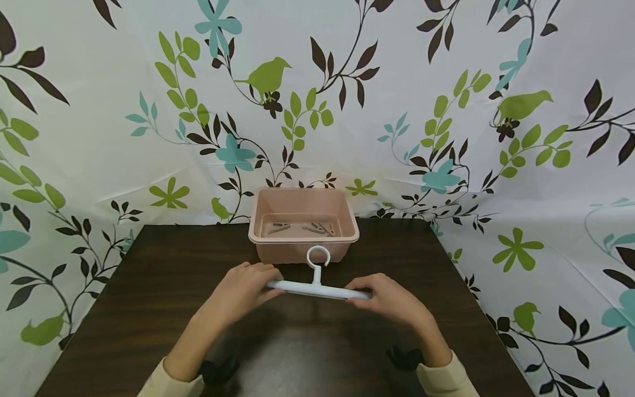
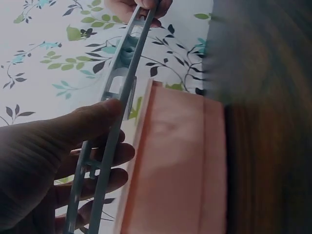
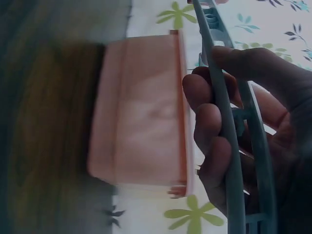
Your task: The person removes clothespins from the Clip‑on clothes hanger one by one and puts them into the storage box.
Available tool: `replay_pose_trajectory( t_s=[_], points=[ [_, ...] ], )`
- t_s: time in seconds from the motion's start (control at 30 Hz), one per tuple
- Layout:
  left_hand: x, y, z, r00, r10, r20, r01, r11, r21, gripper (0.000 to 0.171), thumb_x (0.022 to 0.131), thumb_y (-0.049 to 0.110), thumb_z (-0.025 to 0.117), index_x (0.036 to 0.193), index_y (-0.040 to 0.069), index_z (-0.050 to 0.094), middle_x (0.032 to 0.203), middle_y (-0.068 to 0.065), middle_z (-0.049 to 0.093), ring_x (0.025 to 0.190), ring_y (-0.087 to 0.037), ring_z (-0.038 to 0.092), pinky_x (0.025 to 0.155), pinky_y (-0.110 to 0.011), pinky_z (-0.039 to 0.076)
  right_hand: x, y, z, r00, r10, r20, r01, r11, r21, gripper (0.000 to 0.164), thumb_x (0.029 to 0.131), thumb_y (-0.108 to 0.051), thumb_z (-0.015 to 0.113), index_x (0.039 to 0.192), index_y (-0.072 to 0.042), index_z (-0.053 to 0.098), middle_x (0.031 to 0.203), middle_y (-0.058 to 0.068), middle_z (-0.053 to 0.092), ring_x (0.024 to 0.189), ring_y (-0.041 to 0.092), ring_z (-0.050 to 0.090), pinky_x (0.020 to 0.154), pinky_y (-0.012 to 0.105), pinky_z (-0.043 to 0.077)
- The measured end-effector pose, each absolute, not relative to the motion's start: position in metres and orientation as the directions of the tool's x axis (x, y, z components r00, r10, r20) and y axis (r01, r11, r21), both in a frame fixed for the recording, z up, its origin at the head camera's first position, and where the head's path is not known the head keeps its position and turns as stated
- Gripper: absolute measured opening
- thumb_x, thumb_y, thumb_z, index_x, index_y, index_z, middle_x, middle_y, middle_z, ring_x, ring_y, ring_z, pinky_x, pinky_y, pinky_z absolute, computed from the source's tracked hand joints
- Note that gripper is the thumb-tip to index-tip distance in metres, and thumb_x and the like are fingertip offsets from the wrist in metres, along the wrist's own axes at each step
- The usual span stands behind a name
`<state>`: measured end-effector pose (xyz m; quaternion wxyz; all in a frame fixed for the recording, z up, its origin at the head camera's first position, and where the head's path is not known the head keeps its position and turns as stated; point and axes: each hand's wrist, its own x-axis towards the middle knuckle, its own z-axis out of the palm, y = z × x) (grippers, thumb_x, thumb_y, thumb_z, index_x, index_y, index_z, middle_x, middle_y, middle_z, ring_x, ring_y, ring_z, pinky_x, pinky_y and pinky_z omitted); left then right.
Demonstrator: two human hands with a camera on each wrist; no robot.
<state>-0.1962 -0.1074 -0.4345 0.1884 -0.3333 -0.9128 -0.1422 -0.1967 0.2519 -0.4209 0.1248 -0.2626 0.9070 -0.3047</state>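
Observation:
A white plastic clothes hanger (image 1: 316, 288) is held up above the dark table, its hook (image 1: 318, 256) pointing upward. My left hand (image 1: 249, 286) grips one end of it, thumb on the near side and fingers curled behind. The other end is in my right hand (image 1: 389, 298), gripped the same way. In the left wrist view the hanger's frame (image 2: 105, 170) shows two parallel bars with short crosspieces, and the right wrist view shows the fingers (image 3: 209, 122) wrapped around the bars (image 3: 229, 131).
Behind the hanger a pink plastic bin (image 1: 303, 251) stands at the table's far edge, with several clothespins (image 1: 313, 227) on its floor. The dark wooden table (image 1: 163, 286) meets walls hung with a leaf-and-bird patterned cloth (image 1: 337, 154).

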Motion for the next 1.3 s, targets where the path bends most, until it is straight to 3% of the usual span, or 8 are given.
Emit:
replay_pose_trajectory(
  t_s=[0.27,0.47,0.6,0.77,1.07,1.3],
  points=[
    [-0.193,-0.114,-0.457,-0.782,0.551,0.292,0.622,0.726,0.295,0.015,0.092,0.038,0.085,0.091,0.031,0.073,0.086,0.02,0.068,0.069,0.001,0.057,0.061,-0.03,0.051,-0.193,0.257,-0.446,-0.841,-0.525,-0.127,-0.348,0.707,-0.616,0.013,0.102,-0.039,0.076,0.112,-0.031,0.081,0.096,-0.017,0.073,0.079,0.003,0.061,0.072,0.026,0.052],
    [-0.203,-0.117,-0.468,-0.851,0.515,0.096,0.503,0.752,0.425,0.007,0.097,0.029,0.082,0.1,0.025,0.077,0.096,0.014,0.072,0.084,-0.006,0.067,0.071,-0.038,0.056,-0.197,0.266,-0.458,-0.873,-0.473,-0.119,-0.32,0.739,-0.593,0.018,0.103,-0.044,0.074,0.111,-0.03,0.081,0.098,-0.017,0.074,0.083,0.004,0.062,0.076,0.027,0.052],
    [-0.208,-0.118,-0.471,-0.866,0.5,-0.008,0.427,0.748,0.508,0.007,0.099,0.024,0.08,0.104,0.021,0.078,0.102,0.007,0.075,0.092,-0.015,0.07,0.078,-0.046,0.059,-0.202,0.27,-0.467,-0.881,-0.463,-0.093,-0.322,0.733,-0.6,0.018,0.102,-0.044,0.074,0.111,-0.028,0.081,0.098,-0.015,0.075,0.081,0.004,0.061,0.075,0.026,0.052],
    [-0.209,-0.124,-0.476,-0.875,0.478,-0.076,0.372,0.764,0.527,0.007,0.098,0.019,0.08,0.105,0.02,0.078,0.104,0.005,0.075,0.097,-0.019,0.071,0.084,-0.053,0.059,-0.21,0.27,-0.482,-0.87,-0.487,-0.081,-0.336,0.704,-0.626,0.018,0.103,-0.043,0.073,0.111,-0.028,0.08,0.101,-0.014,0.075,0.084,0.003,0.062,0.077,0.026,0.053],
    [-0.215,-0.128,-0.491,-0.875,0.48,-0.061,0.383,0.765,0.518,0.011,0.097,0.017,0.082,0.107,0.015,0.077,0.11,0.001,0.073,0.105,-0.023,0.071,0.088,-0.047,0.059,-0.221,0.268,-0.5,-0.864,-0.494,-0.094,-0.324,0.689,-0.648,0.018,0.104,-0.039,0.073,0.111,-0.024,0.08,0.103,-0.012,0.075,0.086,0.004,0.063,0.079,0.027,0.053],
    [-0.227,-0.124,-0.497,-0.878,0.47,-0.089,0.375,0.793,0.481,0.012,0.097,0.017,0.081,0.108,0.013,0.078,0.11,-0.002,0.073,0.104,-0.028,0.072,0.087,-0.054,0.059,-0.23,0.268,-0.508,-0.875,-0.477,-0.087,-0.322,0.705,-0.632,0.018,0.104,-0.037,0.074,0.11,-0.022,0.08,0.104,-0.01,0.076,0.09,0.003,0.064,0.083,0.029,0.055]
  ],
)
